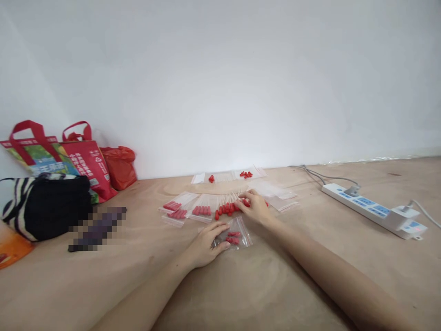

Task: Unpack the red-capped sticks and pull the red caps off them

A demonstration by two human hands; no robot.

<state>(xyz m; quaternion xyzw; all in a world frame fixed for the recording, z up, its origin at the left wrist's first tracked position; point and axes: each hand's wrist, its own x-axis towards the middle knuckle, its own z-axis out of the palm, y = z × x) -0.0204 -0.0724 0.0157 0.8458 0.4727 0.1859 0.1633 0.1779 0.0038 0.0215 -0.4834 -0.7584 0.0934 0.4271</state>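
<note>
Shopping bags (pixel 90 165) stand near the desk's (pixel 272 285) back left corner. The left hand (pixel 206 244) meets a clear bag (pixel 245 231) of red pieces (pixel 233 240) mid-desk, fingers curved and parted; the right hand (pixel 255 207) bends its fingers over red-tipped sticks (pixel 226 209) nearer the back edge — whether either grips, I cannot tell.

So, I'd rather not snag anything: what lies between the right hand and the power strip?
In the head view, a red piece and flat clear bags lie beside the right hand, then tabletop reaches to the power strip.
</note>
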